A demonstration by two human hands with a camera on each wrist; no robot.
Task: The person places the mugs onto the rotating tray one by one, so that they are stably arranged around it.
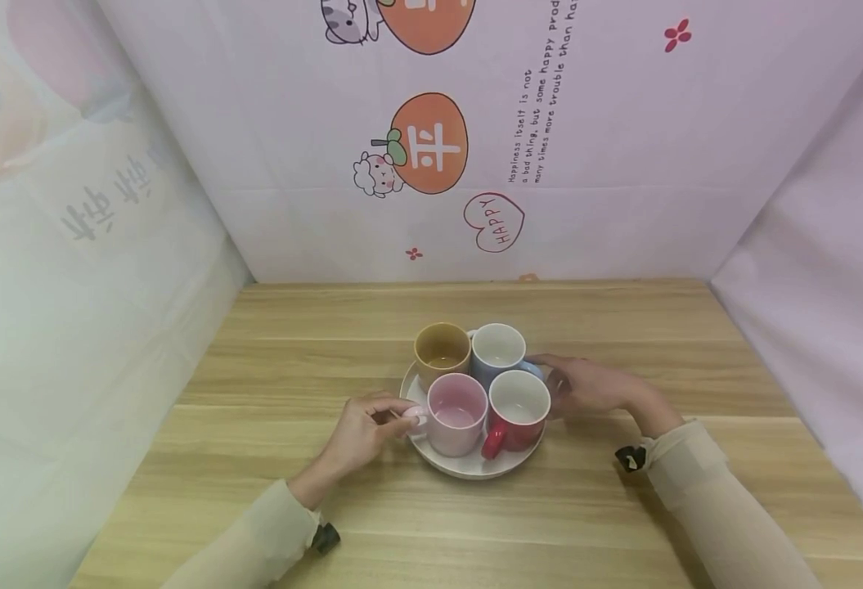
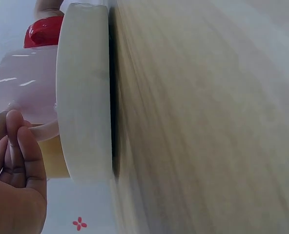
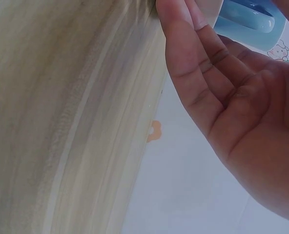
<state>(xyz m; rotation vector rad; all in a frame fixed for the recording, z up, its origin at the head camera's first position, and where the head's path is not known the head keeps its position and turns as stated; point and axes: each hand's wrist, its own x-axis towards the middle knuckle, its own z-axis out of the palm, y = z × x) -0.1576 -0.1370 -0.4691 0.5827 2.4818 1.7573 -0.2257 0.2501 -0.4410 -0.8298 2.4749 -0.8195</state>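
Observation:
Four-sided grouping aside, a round white tray point(image 1: 465, 469) on the wooden table carries a pink mug point(image 1: 455, 438), a red mug point(image 1: 523, 433), a yellow-brown mug point(image 1: 431, 370) and a light blue mug point(image 1: 483, 373). At the tray's left, my left hand point(image 1: 365, 429) pinches the pink mug's handle between thumb and fingers, also seen from the side with the left hand point(image 2: 17, 180). My right hand point(image 1: 593, 386) is at the tray's right side, beside the blue mug's handle point(image 3: 247, 18). In the right wrist view, the right hand point(image 3: 232, 92) has its fingers extended, fingertips at the tray's edge.
The wooden table point(image 1: 291, 483) extends around the tray on every side. A white printed cloth point(image 1: 586, 213) hangs behind it, and plain pale cloth stands at the left and right. Both forearms wear light sleeves point(image 1: 703, 483) with black straps at the wrists.

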